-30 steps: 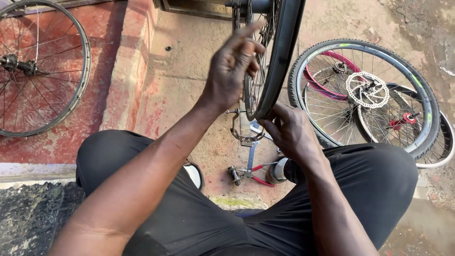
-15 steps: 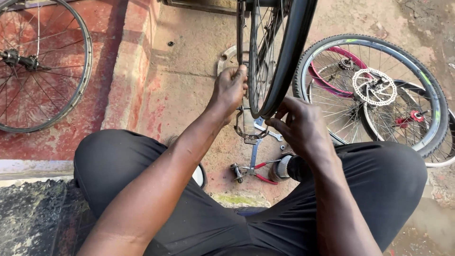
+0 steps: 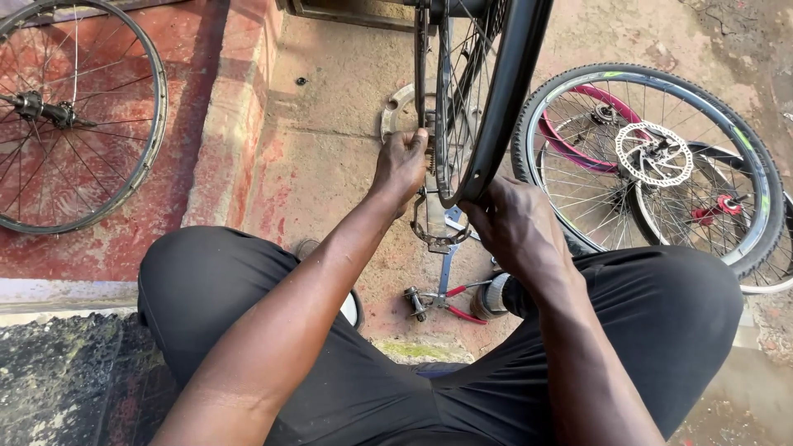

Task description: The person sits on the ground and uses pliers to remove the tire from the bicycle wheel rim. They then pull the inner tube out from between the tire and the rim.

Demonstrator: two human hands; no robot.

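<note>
An upright bicycle wheel with a black rim (image 3: 504, 99) and thin spokes stands in front of me, held in a frame. My left hand (image 3: 402, 165) is curled around the wheel's lower left side, next to a metal frame bar (image 3: 422, 74). My right hand (image 3: 516, 227) grips the bottom of the rim from the right, fingers closed on it. Below the hands a short loop of chain (image 3: 435, 238) hangs near the ground.
A bare spoked wheel (image 3: 74, 116) lies on red paving at the left. A tyred wheel with a disc rotor (image 3: 657, 153) and pink rim lies at the right, over another wheel. A spanner and red-handled pliers (image 3: 450, 293) lie on the concrete between my knees.
My left hand has come down from high on the wheel to its lower left edge. The view has shifted slightly; my right hand stays at the rim's bottom.
</note>
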